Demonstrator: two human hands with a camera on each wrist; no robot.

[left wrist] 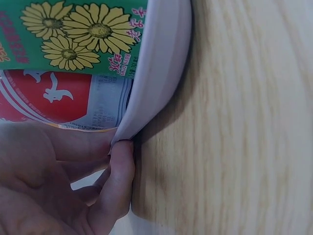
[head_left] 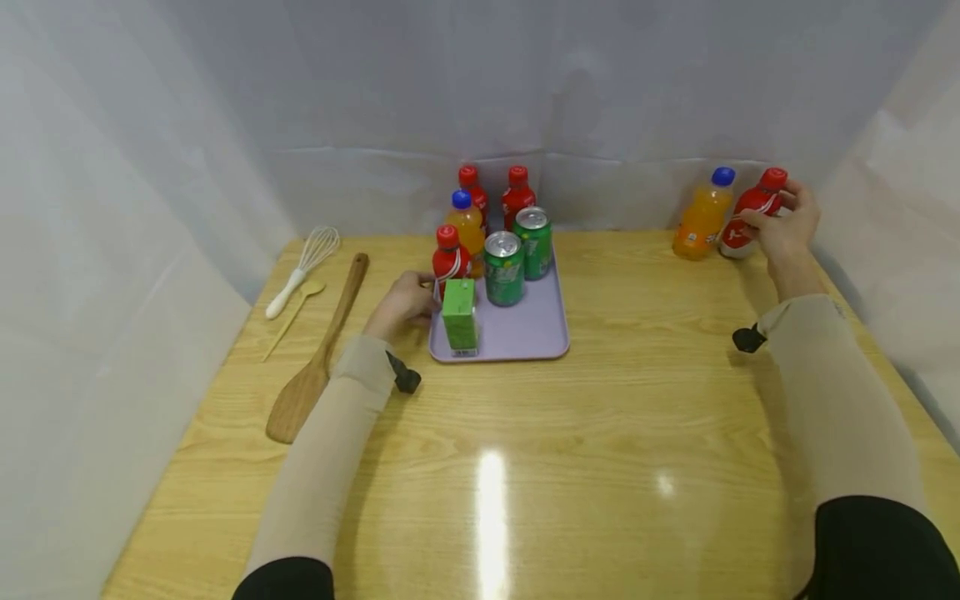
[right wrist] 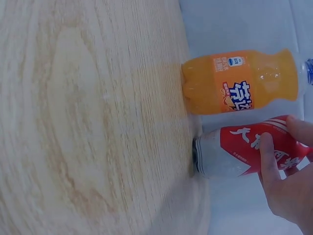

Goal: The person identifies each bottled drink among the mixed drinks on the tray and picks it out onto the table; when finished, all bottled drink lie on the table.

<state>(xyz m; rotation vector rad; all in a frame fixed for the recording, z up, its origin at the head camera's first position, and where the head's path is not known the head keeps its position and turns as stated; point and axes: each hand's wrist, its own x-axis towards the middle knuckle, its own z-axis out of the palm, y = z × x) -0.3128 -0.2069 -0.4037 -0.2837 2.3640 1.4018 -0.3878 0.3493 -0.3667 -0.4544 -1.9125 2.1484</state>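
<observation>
My left hand (head_left: 405,302) is at the left side of a lilac tray (head_left: 525,340), pinching its rim (left wrist: 156,63) between thumb and finger. On the tray stand a green drink carton (head_left: 460,317), two green cans (head_left: 505,279), an orange drink bottle (head_left: 467,223) and several red-labelled bottles (head_left: 450,260). At the far right, my right hand (head_left: 793,229) grips a red-and-white bottle (right wrist: 234,152) around its upper part. Its base is at the table surface; whether it touches is unclear. Close beside it stands another orange drink bottle (right wrist: 234,83) with a blue cap.
On the left of the wooden table (head_left: 600,433) lie a white-handled whisk (head_left: 303,271), a small yellow spoon (head_left: 294,318) and a wooden spatula (head_left: 318,358). A white curtain (head_left: 600,92) hangs along the table's back edge, behind the bottles.
</observation>
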